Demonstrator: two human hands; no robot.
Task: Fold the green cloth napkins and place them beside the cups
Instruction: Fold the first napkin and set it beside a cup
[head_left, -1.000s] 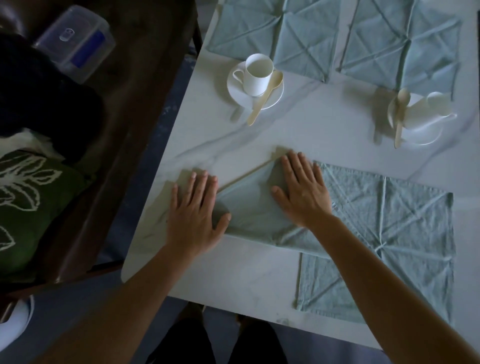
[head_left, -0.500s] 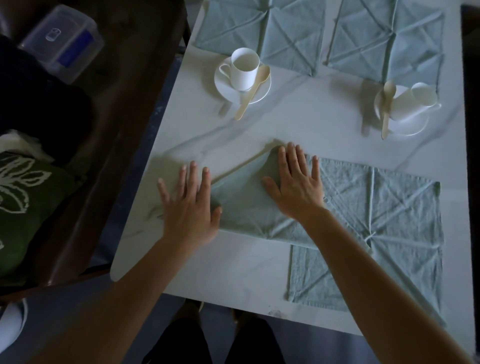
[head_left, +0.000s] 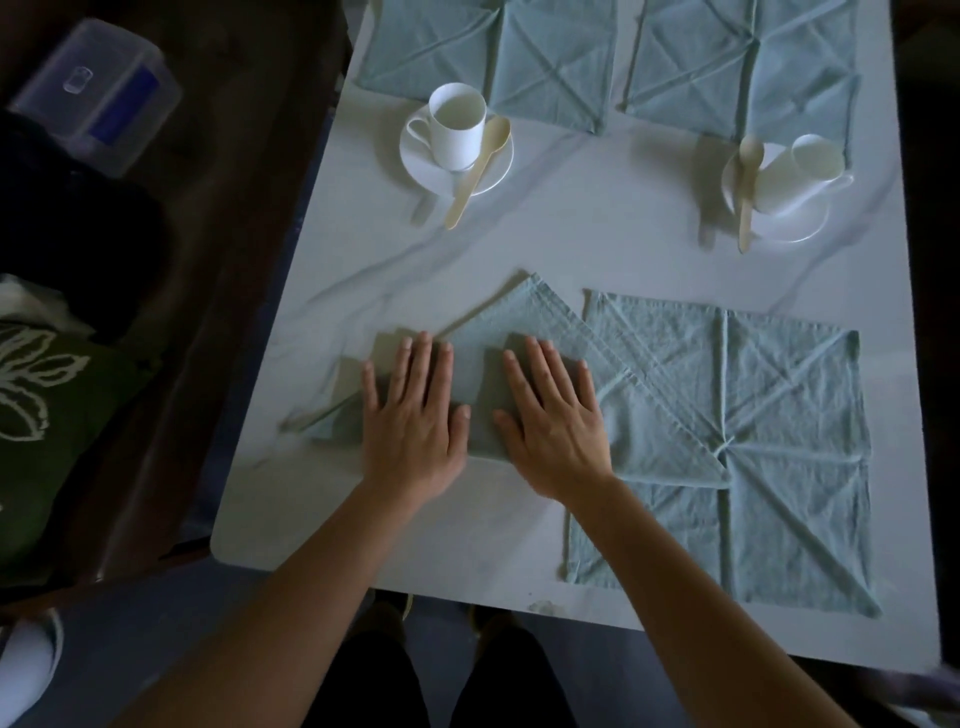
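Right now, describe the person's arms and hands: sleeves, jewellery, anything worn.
Both forearms are bare as far as the frame shows: no sleeves, no gloves. The left hand and right hand show no ring, watch or bracelet that I can make out in the dim light.

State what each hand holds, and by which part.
Nothing is held. Left hand and right hand lie flat, fingers straight, pressing the folded napkin: left on its left end, right on its middle.

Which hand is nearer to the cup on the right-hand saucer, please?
Right. The right hand presses the folded napkin below-left of that cup; the left hand lies further left.
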